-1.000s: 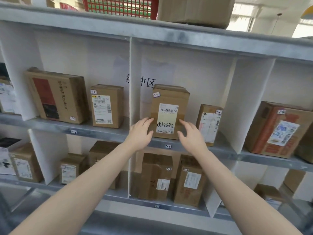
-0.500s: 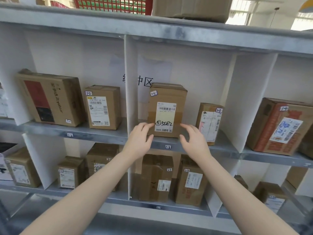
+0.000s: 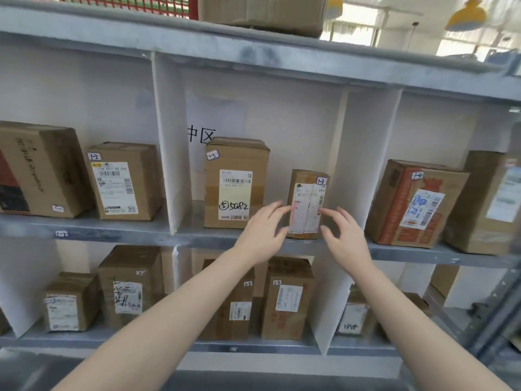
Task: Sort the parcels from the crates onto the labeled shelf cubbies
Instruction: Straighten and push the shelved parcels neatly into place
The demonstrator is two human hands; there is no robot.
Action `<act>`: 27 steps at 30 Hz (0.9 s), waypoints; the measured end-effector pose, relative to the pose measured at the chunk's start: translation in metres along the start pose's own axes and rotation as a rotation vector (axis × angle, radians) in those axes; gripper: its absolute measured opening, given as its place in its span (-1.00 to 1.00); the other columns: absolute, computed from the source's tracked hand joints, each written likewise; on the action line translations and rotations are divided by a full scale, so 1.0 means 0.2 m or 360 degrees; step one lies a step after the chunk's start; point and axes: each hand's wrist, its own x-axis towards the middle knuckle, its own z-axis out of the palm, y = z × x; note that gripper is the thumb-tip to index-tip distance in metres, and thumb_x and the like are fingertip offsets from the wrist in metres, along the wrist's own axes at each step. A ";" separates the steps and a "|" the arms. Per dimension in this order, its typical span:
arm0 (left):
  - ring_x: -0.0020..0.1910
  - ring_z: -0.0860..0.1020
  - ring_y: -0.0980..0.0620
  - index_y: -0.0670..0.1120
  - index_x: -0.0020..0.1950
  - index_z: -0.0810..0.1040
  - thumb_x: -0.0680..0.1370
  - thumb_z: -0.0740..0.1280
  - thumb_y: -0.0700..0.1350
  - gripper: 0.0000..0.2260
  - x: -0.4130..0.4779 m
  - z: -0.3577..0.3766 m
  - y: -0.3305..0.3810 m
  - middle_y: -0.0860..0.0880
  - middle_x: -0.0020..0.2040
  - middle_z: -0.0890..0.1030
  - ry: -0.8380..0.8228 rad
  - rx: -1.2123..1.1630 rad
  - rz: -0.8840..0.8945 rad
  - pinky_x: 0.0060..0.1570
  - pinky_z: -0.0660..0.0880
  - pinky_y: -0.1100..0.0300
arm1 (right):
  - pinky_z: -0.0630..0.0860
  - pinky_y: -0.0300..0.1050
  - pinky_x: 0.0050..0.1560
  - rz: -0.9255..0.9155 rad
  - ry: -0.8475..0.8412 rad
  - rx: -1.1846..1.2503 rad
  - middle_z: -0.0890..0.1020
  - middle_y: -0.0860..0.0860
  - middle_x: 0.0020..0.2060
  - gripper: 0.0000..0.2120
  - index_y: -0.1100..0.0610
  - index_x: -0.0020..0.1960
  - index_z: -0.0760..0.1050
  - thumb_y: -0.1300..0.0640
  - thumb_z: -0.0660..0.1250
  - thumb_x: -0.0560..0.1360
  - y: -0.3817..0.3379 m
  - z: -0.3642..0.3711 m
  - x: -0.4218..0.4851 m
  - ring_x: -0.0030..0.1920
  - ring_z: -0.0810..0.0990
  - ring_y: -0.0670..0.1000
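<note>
Two parcels stand upright in the middle cubby [image 3: 296, 122] of the upper shelf [image 3: 197, 237]: a tall box [image 3: 235, 184] on the left and a small box [image 3: 307, 204] just beside it on the right. Each carries a handwritten tag that reads 1-3. A second ago and half a second ago, both hands frame the foot of the tall box. Now they frame the small box instead, the left hand [image 3: 262, 235] by its left edge and the right hand [image 3: 342, 238] by its right edge. The tall box sits where it was in the cubby, with nothing touching it, so its placing looks finished. The left fingers [image 3: 277, 207] are apart and gently curved, tips at the small box's side; the right fingers [image 3: 335, 215] are spread the same way by the opposite side. Neither hand is closed round the box, and I cannot tell whether the tips press the cardboard or stop just short. The small box stands near the shelf's front edge, label outward. Since its tag matches its neighbour's, it probably belongs here and is about to be straightened rather than carried off.
</note>
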 end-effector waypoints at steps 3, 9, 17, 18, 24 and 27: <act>0.58 0.09 0.00 0.12 0.57 0.18 0.68 0.16 0.02 -0.55 0.06 0.05 0.04 0.02 0.60 0.14 -0.0001 0.0014 -0.0070 0.52 0.07 0.02 | 0.19 0.04 0.48 -0.0053 -0.0104 0.0030 0.29 0.01 0.51 -0.62 -0.12 0.42 0.40 0.07 0.24 0.61 0.03 0.00 0.05 0.52 0.21 0.04; 0.55 0.18 0.02 0.03 0.58 0.20 0.68 0.14 0.01 -0.55 0.12 0.13 0.03 -0.01 0.57 0.25 -0.0014 0.0051 -0.0145 0.52 0.11 0.06 | 0.25 -0.07 0.44 -0.0145 -0.0224 0.0135 0.33 0.01 0.49 -0.63 -0.05 0.41 0.43 0.12 0.23 0.61 0.07 0.05 0.13 0.47 0.30 0.02; 0.53 0.24 -0.01 -0.03 0.58 0.21 0.67 0.19 -0.03 -0.52 0.20 0.14 -0.02 -0.03 0.56 0.27 0.0033 0.0070 -0.0199 0.52 0.17 0.01 | 0.29 -0.15 0.42 -0.0240 -0.0238 0.0230 0.34 0.00 0.47 -0.63 0.03 0.39 0.47 0.15 0.26 0.59 0.09 0.14 0.25 0.45 0.33 0.00; 0.53 0.24 0.00 -0.02 0.58 0.22 0.67 0.19 -0.03 -0.53 0.20 0.14 -0.03 -0.02 0.56 0.27 0.0027 0.0078 -0.0212 0.52 0.17 0.00 | 0.29 -0.19 0.39 -0.0244 -0.0247 0.0230 0.34 -0.01 0.47 -0.63 0.03 0.39 0.48 0.16 0.26 0.59 0.09 0.14 0.26 0.45 0.33 -0.01; 0.54 0.21 0.04 -0.01 0.58 0.21 0.67 0.18 -0.01 -0.53 0.17 0.16 -0.03 0.01 0.57 0.26 0.0001 0.0112 -0.0204 0.54 0.14 0.03 | 0.31 -0.14 0.41 -0.0227 -0.0234 0.0213 0.36 -0.01 0.46 -0.66 0.02 0.36 0.49 0.14 0.26 0.59 0.12 0.15 0.26 0.43 0.36 0.00; 0.54 0.21 0.04 -0.01 0.58 0.20 0.67 0.18 0.00 -0.52 0.18 0.16 -0.01 0.01 0.57 0.26 0.0002 0.0112 -0.0185 0.54 0.15 0.03 | 0.26 -0.31 0.28 -0.0194 -0.0209 0.0234 0.38 -0.01 0.45 -0.64 0.04 0.39 0.45 0.15 0.26 0.59 0.11 0.14 0.24 0.42 0.37 -0.02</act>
